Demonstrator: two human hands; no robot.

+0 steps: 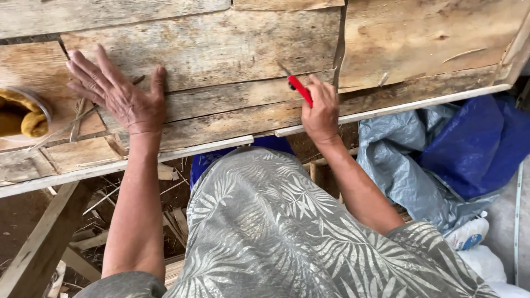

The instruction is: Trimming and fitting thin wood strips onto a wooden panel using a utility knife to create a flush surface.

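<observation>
Mid-frame, the right hand (320, 113) grips a red-handled knife (298, 88) (blade tip on weathered planks (232, 49)); left hand (122, 94) lies flat, fingers spread, upper left.

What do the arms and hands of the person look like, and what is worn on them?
Both arms are bare from above the elbow down. The left hand and the right hand wear no gloves, and I see no rings, watch or bracelet. The short sleeves belong to a grey shirt printed with pale palm-leaf shapes; the left sleeve looks plainer grey.
</observation>
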